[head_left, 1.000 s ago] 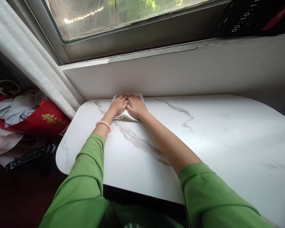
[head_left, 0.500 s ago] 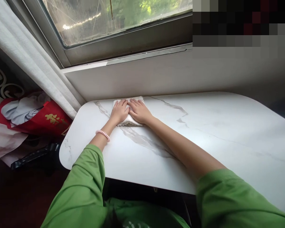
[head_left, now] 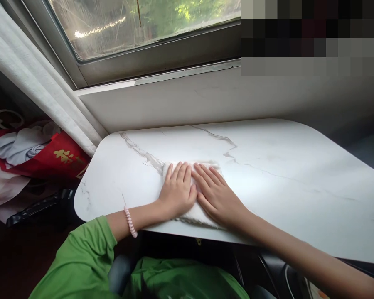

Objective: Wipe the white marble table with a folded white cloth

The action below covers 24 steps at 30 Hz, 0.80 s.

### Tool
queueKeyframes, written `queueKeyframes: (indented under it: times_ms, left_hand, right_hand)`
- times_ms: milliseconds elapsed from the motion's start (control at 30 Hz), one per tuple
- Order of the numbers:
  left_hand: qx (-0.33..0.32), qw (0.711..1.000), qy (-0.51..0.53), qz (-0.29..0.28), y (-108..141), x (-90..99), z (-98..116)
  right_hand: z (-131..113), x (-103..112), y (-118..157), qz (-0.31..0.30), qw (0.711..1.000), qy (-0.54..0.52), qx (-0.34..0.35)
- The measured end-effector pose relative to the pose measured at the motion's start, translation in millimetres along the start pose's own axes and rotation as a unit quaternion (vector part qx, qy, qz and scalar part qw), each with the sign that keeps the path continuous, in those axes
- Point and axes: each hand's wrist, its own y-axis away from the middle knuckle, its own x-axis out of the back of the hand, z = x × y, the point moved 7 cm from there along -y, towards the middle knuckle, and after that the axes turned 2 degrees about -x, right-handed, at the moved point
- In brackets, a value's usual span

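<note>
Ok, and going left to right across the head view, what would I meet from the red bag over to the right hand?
Red bag, pink bracelet, left hand, right hand.

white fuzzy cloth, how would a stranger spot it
Below the metal-framed glass window is a white, grey-veined tabletop. Near its front edge, the bare left hand and right hand rest on the white fuzzy cloth, soft-textured where the tabletop is smooth.
</note>
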Motion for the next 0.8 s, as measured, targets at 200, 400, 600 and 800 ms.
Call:
queueKeyframes:
  times_ms: [200,400,600,800]
  left_hand:
    - [-0.069,0.997,0.021,-0.011,32.0,1.8,40.0]
    - [-0.101,0.994,0.025,-0.016,27.3,0.9,43.3]
    - [-0.046,0.999,0.011,-0.024,-19.7,-8.6,15.8]
    - [-0.008,1.000,-0.004,-0.015,-98.9,-16.8,-30.5]
  right_hand:
    - [-19.2,24.3,42.3,0.013,1.000,0.001,0.000]
    - [-14.6,23.1,44.4,0.009,1.000,0.010,-0.018]
    - [19.0,-1.7,2.6,-0.038,0.997,0.053,-0.036]
    - [80.7,-28.8,-69.5,-0.079,0.992,0.047,-0.085]
